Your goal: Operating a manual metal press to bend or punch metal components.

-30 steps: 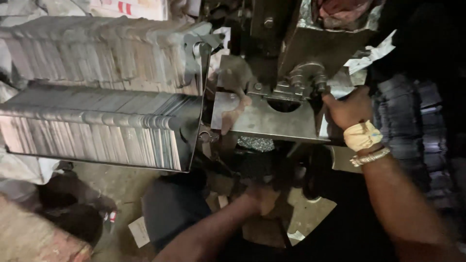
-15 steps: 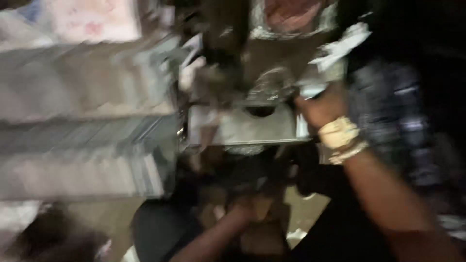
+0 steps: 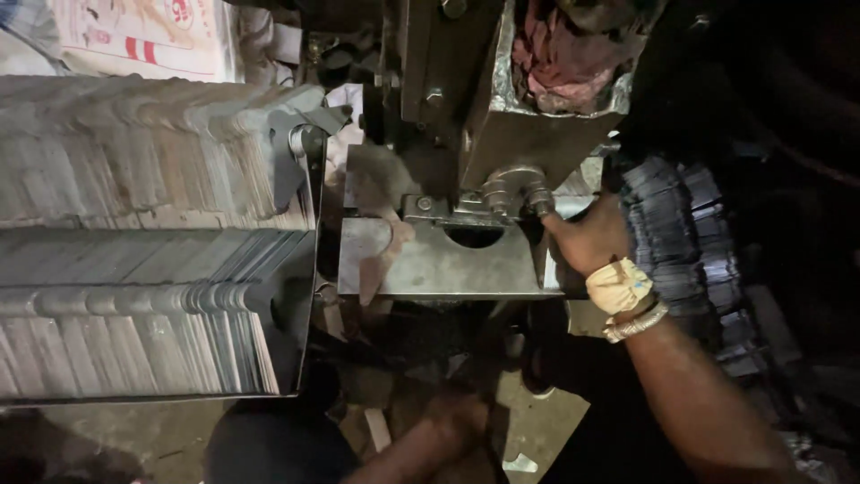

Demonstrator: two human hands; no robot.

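My right hand (image 3: 587, 237), with a cloth wrap and a bracelet at the wrist, presses against the right edge of a steel die plate (image 3: 448, 264) on a press machine (image 3: 466, 99). Its fingers curl by the threaded fitting (image 3: 515, 193) and a pale metal strip; whether they grip anything is hidden. A flat metal blank (image 3: 372, 246) lies on the plate's left part, next to a half-round hole (image 3: 473, 236). My left hand (image 3: 457, 417) hangs low in the dark under the plate, fingers not clear.
Two long rows of stacked grey metal blanks (image 3: 134, 314) fill the left side, held in a steel rack. A dark stack of pressed pieces (image 3: 681, 242) stands right of my wrist. Rags (image 3: 560, 54) sit on top of the machine. Scraps litter the dirt floor (image 3: 528, 439).
The view swung and blurred, then settled closer on the press. My right hand stays at the plate's right edge; my left hand stays low under it.
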